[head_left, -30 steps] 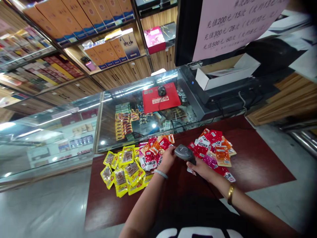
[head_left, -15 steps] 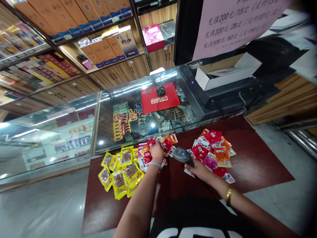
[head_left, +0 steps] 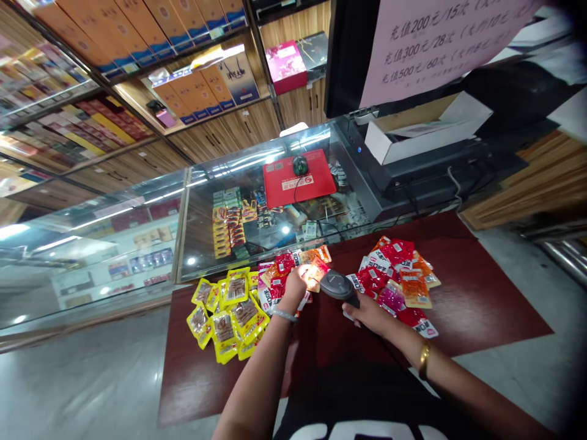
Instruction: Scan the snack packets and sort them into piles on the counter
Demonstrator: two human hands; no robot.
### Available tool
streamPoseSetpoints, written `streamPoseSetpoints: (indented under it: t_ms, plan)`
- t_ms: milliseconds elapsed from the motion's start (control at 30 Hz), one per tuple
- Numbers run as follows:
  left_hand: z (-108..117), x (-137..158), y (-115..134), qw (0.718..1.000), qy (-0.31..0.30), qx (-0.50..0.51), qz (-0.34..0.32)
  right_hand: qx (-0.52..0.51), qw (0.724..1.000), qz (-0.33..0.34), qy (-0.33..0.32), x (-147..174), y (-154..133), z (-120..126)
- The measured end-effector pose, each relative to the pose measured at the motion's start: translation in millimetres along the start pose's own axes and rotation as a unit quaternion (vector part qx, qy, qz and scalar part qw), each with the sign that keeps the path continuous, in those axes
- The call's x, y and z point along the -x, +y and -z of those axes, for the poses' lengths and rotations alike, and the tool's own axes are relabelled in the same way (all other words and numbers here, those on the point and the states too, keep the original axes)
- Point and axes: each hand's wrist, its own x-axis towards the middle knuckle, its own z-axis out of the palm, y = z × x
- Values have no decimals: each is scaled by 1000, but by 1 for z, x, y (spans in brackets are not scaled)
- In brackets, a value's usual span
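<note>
My right hand (head_left: 367,314) is wrapped round the handle of a dark grey barcode scanner (head_left: 337,285), its head facing left. Just in front of the scanner, my left hand (head_left: 294,288) pinches a small red snack packet (head_left: 318,270), which is lit brightly by the scanner's light. Beneath and around my left hand lies a pile of red, orange and pink packets (head_left: 279,285). Further left are several yellow snack packets (head_left: 238,318) with clear windows. Another heap of red, orange and purple packets (head_left: 389,275) spreads beyond my right hand.
The packets lie on a dark red-brown table (head_left: 486,293) against a glass display counter (head_left: 197,226). On the glass rest a red mouse pad (head_left: 279,183) and a black mouse (head_left: 300,165). A monitor (head_left: 343,61) and an open white box (head_left: 403,146) stand at the right.
The scanner's light now falls on the packet in my left hand; its blue indicator no longer shows. My left hand has shifted slightly right and down. My right hand stays nearly still.
</note>
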Motion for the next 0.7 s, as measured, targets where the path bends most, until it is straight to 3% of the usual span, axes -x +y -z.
streamPoseSetpoints:
  t_ms: [133, 233, 300, 400, 500, 600, 700]
  plan:
    - [-7, -2, 4, 999, -12, 45, -15, -8, 1000, 4, 0, 4, 1, 3]
    - [-24, -7, 12, 988, -86, 126, -21, -12, 1000, 6, -2, 7, 5, 6]
    - [-34, -13, 20, 984, -127, 125, -32, -15, 1000, 5, -2, 8, 7, 8]
    - [-34, -26, 30, 997, -53, -45, -45, -22, 1000, 0, -2, 8, 9, 9]
    - [-24, -40, 33, 966, 37, -255, -26, -28, 999, -15, 10, 9, 8, 10]
    - [-19, -46, 31, 933, 34, -359, -9, -30, 999, -23, 21, 10, 6, 11]
    - [-20, -44, 28, 920, 33, -389, -14, -32, 999, -29, 30, 10, 5, 13]
